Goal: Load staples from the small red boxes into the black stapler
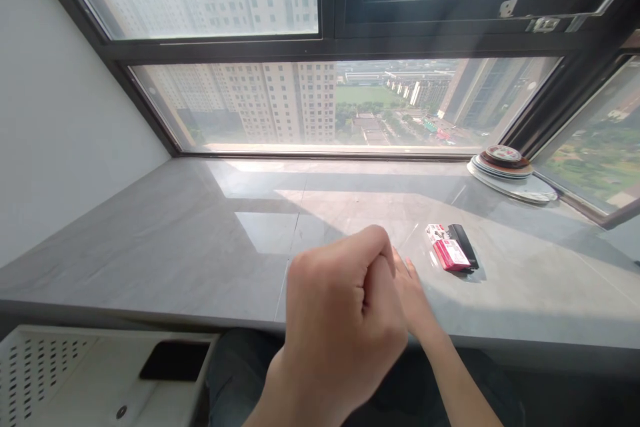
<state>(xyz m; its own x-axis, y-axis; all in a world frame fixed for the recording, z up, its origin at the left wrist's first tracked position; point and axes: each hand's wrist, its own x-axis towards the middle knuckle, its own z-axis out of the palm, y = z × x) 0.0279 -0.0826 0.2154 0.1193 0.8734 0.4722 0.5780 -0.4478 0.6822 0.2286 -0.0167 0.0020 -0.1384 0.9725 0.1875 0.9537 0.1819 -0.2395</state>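
My left hand point(345, 320) is raised close to the camera, closed in a fist, and nothing shows sticking out of it. Behind it, my right hand point(413, 297) rests on the grey stone windowsill point(150, 247) with its fingers stretched out, partly hidden by the fist. To the right of that hand, and apart from it, lie a small red-and-white box point(449, 252) and a black object point(464, 245) shaped like a stapler. The box leans against or overlaps the black object; I cannot tell which.
A stack of plates point(515, 177) stands in the far right corner by the window. Dark window frames point(225, 51) bound the sill at the back. Below left is a white plastic tray or seat point(100, 353) with holes, and a black phone-like slab point(175, 360) on it.
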